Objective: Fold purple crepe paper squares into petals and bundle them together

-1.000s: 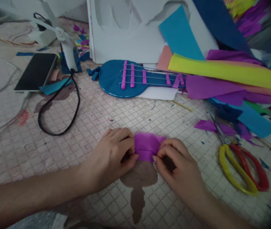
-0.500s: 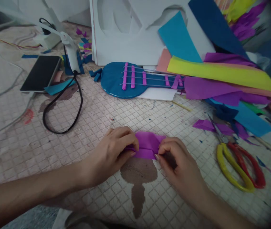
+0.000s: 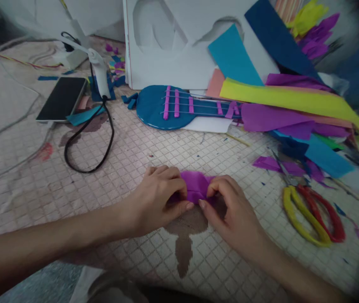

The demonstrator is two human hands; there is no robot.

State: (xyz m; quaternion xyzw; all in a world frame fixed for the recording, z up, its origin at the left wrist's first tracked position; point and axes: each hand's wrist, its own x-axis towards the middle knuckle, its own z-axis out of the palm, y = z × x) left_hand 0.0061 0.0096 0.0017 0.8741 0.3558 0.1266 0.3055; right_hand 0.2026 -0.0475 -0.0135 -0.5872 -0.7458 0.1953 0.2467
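A small piece of purple crepe paper (image 3: 195, 184) lies between my two hands, with a crease running along its near side. My left hand (image 3: 163, 195) pinches its left end, thumb at the near edge. On the right end, my right hand (image 3: 228, 204) holds it between thumb and bent fingers. The two thumb tips are close together at the paper's near edge. Beyond the hands lies a blue paper-covered guitar shape (image 3: 154, 107) with purple strips and thin strings across it.
Scissors (image 3: 307, 210) with one yellow and one red handle lie at right. Behind them are layered strips of yellow paper (image 3: 280, 94) and other colours. A phone (image 3: 62, 99), a black cord loop (image 3: 111, 139) and a white cable (image 3: 18, 164) are at left. White boards (image 3: 195, 63) stand behind.
My thumbs have come closer together, and the near edge of the purple paper is folded up more, so less of it shows. The camera view has shifted slightly.
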